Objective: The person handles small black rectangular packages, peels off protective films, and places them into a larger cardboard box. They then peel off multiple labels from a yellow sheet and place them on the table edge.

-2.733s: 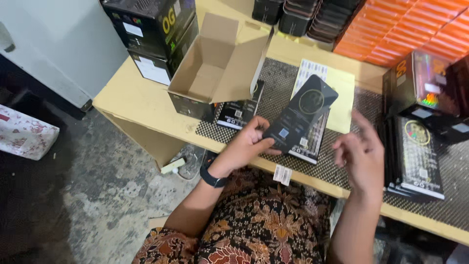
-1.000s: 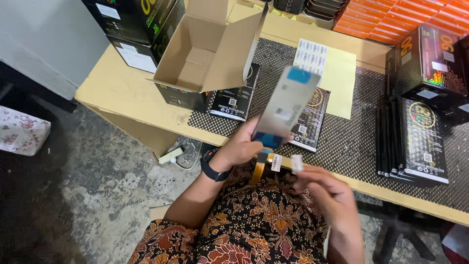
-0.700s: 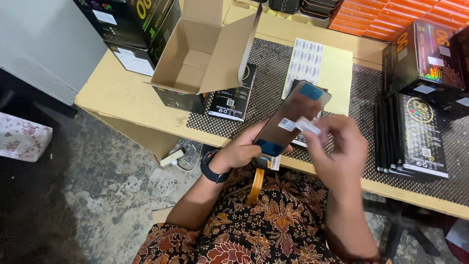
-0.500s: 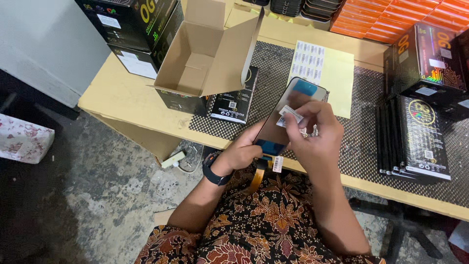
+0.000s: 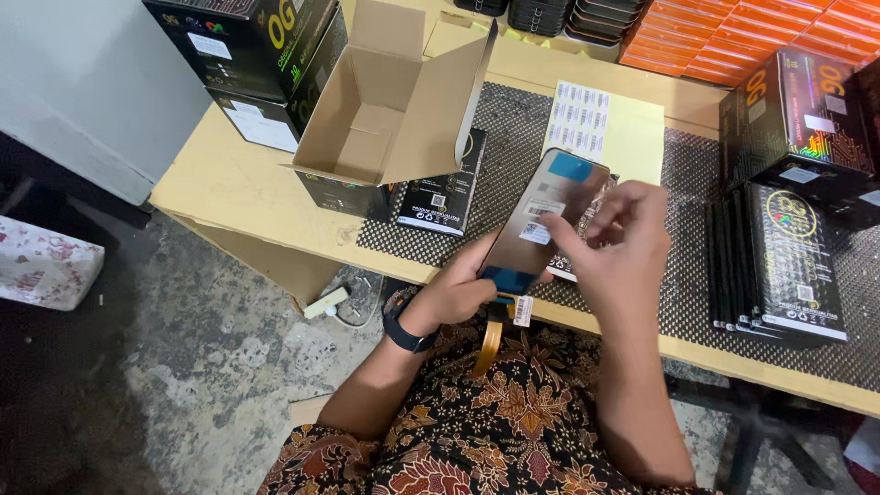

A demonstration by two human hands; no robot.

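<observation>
My left hand (image 5: pixel 458 295) grips the lower end of a flat phone display panel (image 5: pixel 550 215), its shiny back facing up, blue tape at both ends. An orange flex cable (image 5: pixel 489 344) with a small white tag hangs from the panel's bottom. My right hand (image 5: pixel 612 243) rests on the panel, with a fingertip pressing a small white sticker (image 5: pixel 534 233) onto its back. A yellow sheet of white stickers (image 5: pixel 587 119) lies on the table just beyond the panel.
An open cardboard box (image 5: pixel 394 110) stands at the left on the wooden table (image 5: pixel 238 188). Black retail boxes (image 5: pixel 788 261) are stacked upright at the right, more at back left, and orange boxes (image 5: pixel 733 32) at the back. A black mesh mat (image 5: pixel 687 183) covers the table.
The panel was flipped to show its back. My right hand brought a small white sticker up from below and now presses it onto the panel.
</observation>
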